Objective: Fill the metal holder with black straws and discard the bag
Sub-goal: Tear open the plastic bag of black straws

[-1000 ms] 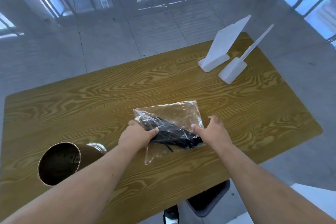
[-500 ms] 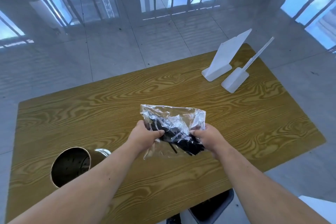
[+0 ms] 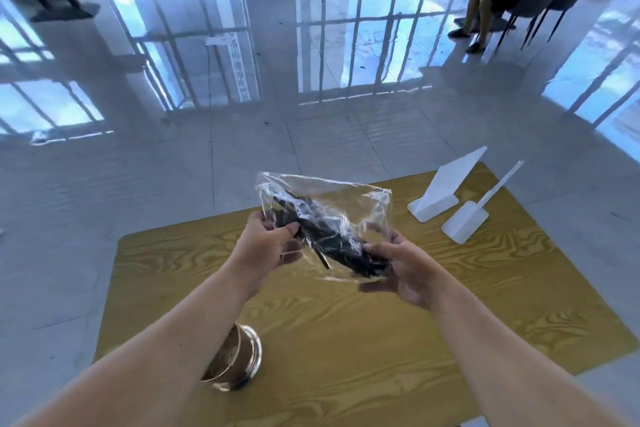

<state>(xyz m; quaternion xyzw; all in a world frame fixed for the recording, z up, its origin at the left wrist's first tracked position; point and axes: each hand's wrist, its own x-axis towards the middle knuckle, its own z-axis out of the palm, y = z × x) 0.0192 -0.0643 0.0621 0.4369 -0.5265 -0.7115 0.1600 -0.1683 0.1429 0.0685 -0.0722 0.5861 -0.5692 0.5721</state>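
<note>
clear plastic bag (image 3: 349, 201) hangs above the wooden table (image 3: 398, 350), gripped at both ends. the left hand (image 3: 266, 248) pinches the upper end of the black straws (image 3: 329, 237) through the film, and the right hand (image 3: 403, 265) curls under the lower end. the bundle slants from far left down to near right. the metal holder (image 3: 240, 359) sits below on the near left, closer to the left hand, its mouth hidden behind that forearm. i can't make out where the bag opens.
</note>
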